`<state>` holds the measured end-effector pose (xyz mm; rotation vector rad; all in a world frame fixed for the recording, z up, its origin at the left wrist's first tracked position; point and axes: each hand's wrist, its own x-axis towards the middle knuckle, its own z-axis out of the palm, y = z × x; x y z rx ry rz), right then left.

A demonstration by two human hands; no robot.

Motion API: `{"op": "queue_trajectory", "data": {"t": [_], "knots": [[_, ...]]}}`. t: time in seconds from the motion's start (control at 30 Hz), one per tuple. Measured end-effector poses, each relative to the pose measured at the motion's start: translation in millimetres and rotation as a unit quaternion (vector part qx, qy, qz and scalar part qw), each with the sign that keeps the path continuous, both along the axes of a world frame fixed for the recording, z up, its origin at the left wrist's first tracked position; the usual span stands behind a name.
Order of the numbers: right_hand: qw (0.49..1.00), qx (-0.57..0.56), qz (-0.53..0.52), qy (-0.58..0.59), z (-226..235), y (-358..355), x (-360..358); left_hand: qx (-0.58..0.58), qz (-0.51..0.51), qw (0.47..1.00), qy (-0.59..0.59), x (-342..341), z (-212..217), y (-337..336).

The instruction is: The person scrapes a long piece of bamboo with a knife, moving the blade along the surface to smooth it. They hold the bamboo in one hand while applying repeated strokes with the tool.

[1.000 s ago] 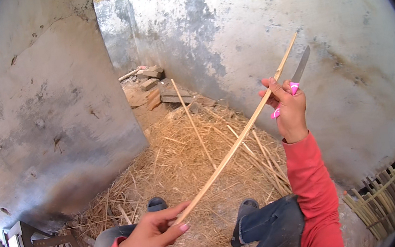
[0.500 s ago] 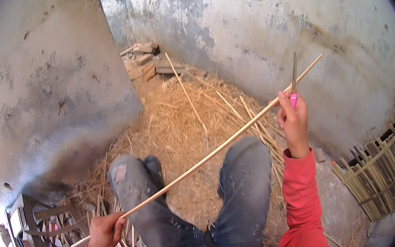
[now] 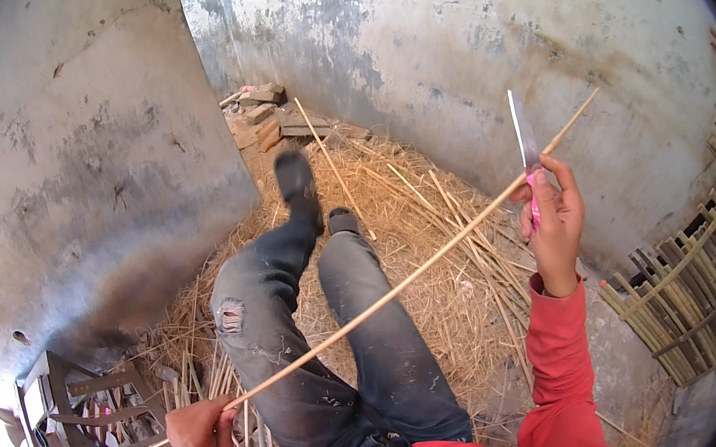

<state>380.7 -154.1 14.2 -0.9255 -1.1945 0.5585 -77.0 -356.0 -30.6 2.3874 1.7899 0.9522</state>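
A long, thin pale stick [image 3: 401, 284], which looks like bamboo, slants over my lap from lower left to upper right. Near its lower end my left hand [image 3: 201, 435] is wrapped round it; a short tip pokes out beyond the fist. Toward the far end, my right hand [image 3: 551, 216] has its fingers around the pink handle of a knife [image 3: 525, 136]. The blade points up and crosses the stick beside my fingertips. My right fingers also touch the stick there, though how firmly they grip it is hard to see.
Straw-like shavings [image 3: 441, 320] cover the floor, with loose sticks [image 3: 467, 237] lying on them. Bricks [image 3: 268, 109] are piled at the wall corner. At the left stands a dark frame [image 3: 100, 411]; a slatted bamboo panel [image 3: 698, 298] is at the right. Weathered walls [image 3: 462, 50] rise ahead.
My legs have swung from bent, spread knees to stretched forward, with shoes now visible. My right hand has turned, so the knife blade shows broader. The stick has shifted slightly right.
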Motion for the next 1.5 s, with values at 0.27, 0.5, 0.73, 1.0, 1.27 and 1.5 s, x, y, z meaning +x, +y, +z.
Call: {"op": "queue_trajectory", "data": {"t": [0.27, 0.5, 0.73, 1.0, 1.27, 1.5], "knots": [[0.996, -0.060, 0.007, -0.065, -11, 3, -46, 0.021, 0.040, 0.997, 0.057, -38, -16, -12], [0.980, -0.027, -0.062, -0.188, -67, 37, -45, 0.028, 0.061, 0.997, 0.029, -41, -66, 2], [0.979, -0.058, -0.054, -0.190, -80, 20, -48, 0.058, 0.050, 0.993, 0.087, -23, -66, 30], [0.972, -0.046, -0.100, -0.207, -64, 52, -48, 0.088, 0.056, 0.987, 0.124, -23, -60, 38], [0.963, 0.046, 0.008, -0.265, -80, 31, -111, 0.061, 0.074, 0.990, 0.102, -12, -54, 40], [0.954, 0.099, 0.060, -0.277, -93, 12, -133, 0.085, 0.056, 0.992, 0.078, 5, -49, 53]]}}
